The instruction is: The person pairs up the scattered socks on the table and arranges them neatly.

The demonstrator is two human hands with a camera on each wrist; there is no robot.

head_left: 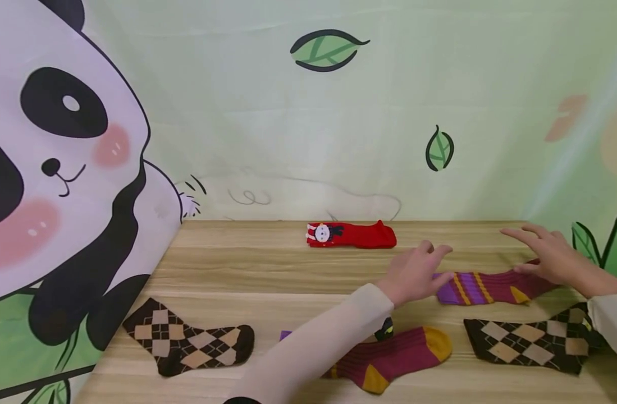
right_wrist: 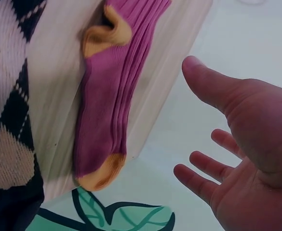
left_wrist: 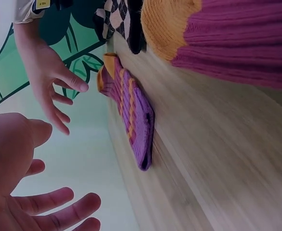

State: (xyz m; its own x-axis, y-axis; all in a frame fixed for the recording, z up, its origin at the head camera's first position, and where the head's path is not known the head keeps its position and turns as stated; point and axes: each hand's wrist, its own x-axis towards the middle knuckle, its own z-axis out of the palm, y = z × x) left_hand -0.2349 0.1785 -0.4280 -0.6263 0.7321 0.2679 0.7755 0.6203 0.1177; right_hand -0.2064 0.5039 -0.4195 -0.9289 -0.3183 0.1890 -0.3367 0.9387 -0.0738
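Holding nothing in left hand (head_left: 411, 275) or right hand (head_left: 556, 258), with fingers apart. Hovering above purple-and-maroon ribbed knit sock (head_left: 492, 287) with mustard bands, between both hands on pale wood-grain table (head_left: 268, 269). With matching maroon sock (head_left: 394, 356) partly behind left sleeve (head_left: 308, 342), black-and-beige argyle sock (head_left: 528, 341) nearer than right hand, bright red sock (head_left: 364, 235) beyond left hand.

A bare stretch of the bench (head_left: 237, 266) gives room at centre left of the head view, between the red sock (head_left: 366, 235) and the checked sock (head_left: 204, 343) at lower left. The left sleeve (head_left: 313, 342) blocks the lower centre. At right, a gap between left grip (head_left: 414, 272) and right grip (head_left: 556, 255) gives onto the striped sock (head_left: 482, 288); the wall cloth (head_left: 268, 129) closes the back.
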